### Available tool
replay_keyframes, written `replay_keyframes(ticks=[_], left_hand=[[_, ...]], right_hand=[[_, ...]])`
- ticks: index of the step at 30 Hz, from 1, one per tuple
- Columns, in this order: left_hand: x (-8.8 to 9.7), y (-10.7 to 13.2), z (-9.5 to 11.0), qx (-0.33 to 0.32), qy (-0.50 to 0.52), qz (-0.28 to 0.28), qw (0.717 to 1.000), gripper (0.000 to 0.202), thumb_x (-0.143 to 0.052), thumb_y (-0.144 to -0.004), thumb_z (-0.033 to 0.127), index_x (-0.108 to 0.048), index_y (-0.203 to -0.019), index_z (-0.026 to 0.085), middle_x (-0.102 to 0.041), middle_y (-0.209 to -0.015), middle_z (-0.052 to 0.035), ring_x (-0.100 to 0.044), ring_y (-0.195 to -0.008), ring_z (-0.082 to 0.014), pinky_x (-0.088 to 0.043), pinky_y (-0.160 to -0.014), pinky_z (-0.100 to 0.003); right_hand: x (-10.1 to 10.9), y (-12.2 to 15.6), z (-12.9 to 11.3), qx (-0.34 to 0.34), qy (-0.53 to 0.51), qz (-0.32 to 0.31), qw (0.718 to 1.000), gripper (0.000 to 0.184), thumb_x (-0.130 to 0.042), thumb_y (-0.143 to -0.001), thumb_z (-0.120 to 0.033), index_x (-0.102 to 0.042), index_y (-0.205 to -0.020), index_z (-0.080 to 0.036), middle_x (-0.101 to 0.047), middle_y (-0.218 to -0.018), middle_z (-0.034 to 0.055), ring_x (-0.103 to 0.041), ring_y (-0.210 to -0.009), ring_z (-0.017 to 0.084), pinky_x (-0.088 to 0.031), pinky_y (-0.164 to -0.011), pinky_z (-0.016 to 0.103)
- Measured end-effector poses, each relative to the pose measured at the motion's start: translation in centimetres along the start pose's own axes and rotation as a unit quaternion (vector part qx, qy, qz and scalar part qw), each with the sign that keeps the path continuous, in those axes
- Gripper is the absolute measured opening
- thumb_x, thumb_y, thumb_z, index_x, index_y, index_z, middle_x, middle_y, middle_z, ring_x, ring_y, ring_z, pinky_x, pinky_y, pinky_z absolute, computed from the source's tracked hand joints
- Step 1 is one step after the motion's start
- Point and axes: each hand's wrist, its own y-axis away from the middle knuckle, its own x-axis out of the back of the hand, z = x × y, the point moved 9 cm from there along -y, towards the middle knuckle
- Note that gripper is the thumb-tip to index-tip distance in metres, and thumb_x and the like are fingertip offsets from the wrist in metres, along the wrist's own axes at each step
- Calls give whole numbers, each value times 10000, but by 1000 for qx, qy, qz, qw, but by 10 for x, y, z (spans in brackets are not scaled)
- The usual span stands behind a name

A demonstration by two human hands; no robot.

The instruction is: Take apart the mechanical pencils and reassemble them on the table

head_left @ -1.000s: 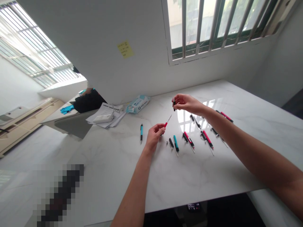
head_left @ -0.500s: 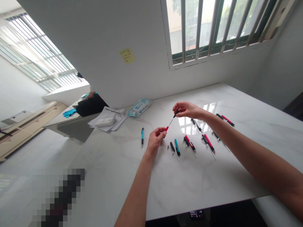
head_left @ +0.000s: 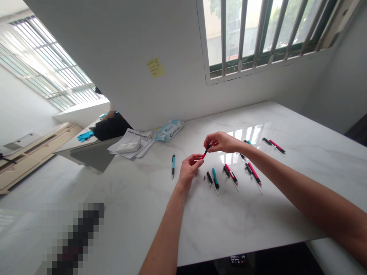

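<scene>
My left hand (head_left: pixel 190 169) is closed on a red pen barrel (head_left: pixel 203 156), tilted up to the right above the table. My right hand (head_left: pixel 219 142) pinches a black pen part (head_left: pixel 209 146) whose lower end meets the top of the red barrel. The white refill no longer shows between the two parts. Close to my left hand lie a small grey tip (head_left: pixel 204 177), a black pen part (head_left: pixel 210 177) and a blue pen barrel (head_left: pixel 215 178). Left of that hand lies a whole blue pen (head_left: pixel 173 166).
Several taken-apart pens lie to the right, among them red barrels (head_left: pixel 231 172) (head_left: pixel 254 172) (head_left: pixel 276 146). Further back on the marble-look table (head_left: pixel 218 221) are a wipes pack (head_left: pixel 169 130) and papers (head_left: pixel 137 153) with a white device. A sticky note (head_left: pixel 155 67) hangs on the wall.
My right hand has moved down and left with the black part, closing the gap to the red barrel. The white refill has gone out of sight. My left hand has stayed nearly still.
</scene>
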Motion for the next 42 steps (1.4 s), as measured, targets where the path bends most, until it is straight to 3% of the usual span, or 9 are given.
replay_keyframes(ticks=[10,15,18,20,23,27,31,34,42], left_hand=[[0,0,1,-7,-2,-1,1000,315,-895,-694,365,-805,-937,185,-748,-912,-52,-580,-755,-134,-428,-721,-260],[1,-1,1,-9,-8,3,1000,321,-893,-696,368,-811,-949,189,-743,-904,-50,-574,-755,-135,-430,-714,-259],[1,0,1,-6,-6,6,1000,308,-894,-696,350,-815,-946,190,-749,-913,-52,-571,-745,-130,-429,-715,-260],[1,0,1,-8,-3,8,1000,303,-895,-696,347,-814,-944,192,-751,-922,-51,-568,-738,-127,-425,-712,-260],[1,0,1,-10,0,6,1000,304,-896,-696,348,-814,-945,193,-745,-920,-49,-564,-736,-125,-421,-709,-260],[2,0,1,-7,4,10,1000,299,-896,-692,342,-815,-936,188,-730,-889,-45,-551,-732,-122,-419,-714,-259],[2,-1,-1,-5,16,6,1000,309,-896,-697,341,-813,-955,193,-714,-880,-38,-561,-756,-124,-419,-727,-254],[2,-1,-1,-4,18,6,1000,305,-893,-704,334,-811,-962,193,-712,-888,-35,-550,-750,-117,-413,-725,-249],[1,0,1,1,23,10,1000,288,-892,-691,327,-813,-935,195,-717,-876,-32,-533,-726,-115,-404,-714,-254]], right_hand=[[0,6,-10,-29,147,0,989,214,-736,-907,-423,-771,-951,-217,-782,-817,39,-704,-730,173,-494,-648,277],[5,10,-17,6,138,-29,990,264,-759,-866,-318,-751,-1117,-237,-793,-1085,58,-731,-922,191,-536,-755,281],[10,10,-15,-4,167,-18,986,156,-708,-905,-326,-772,-1007,-226,-797,-977,52,-722,-852,190,-522,-738,295],[10,9,-12,-23,181,-13,983,212,-672,-943,-401,-770,-988,-218,-790,-894,56,-711,-795,193,-505,-698,303],[9,9,-12,-24,171,-5,985,253,-723,-908,-411,-742,-1071,-219,-793,-960,68,-715,-829,198,-504,-703,299],[6,8,-9,-17,164,-16,986,214,-707,-918,-402,-733,-1014,-211,-793,-931,59,-711,-831,193,-501,-729,301],[7,9,-11,10,167,-10,986,318,-734,-895,-393,-700,-1162,-223,-787,-921,44,-693,-818,184,-497,-729,297],[4,9,-13,21,165,-26,986,240,-710,-912,-386,-729,-1085,-221,-786,-937,54,-696,-815,178,-503,-742,297],[0,10,-15,19,156,-33,987,213,-700,-899,-317,-730,-1087,-221,-788,-900,41,-709,-794,174,-508,-724,286]])
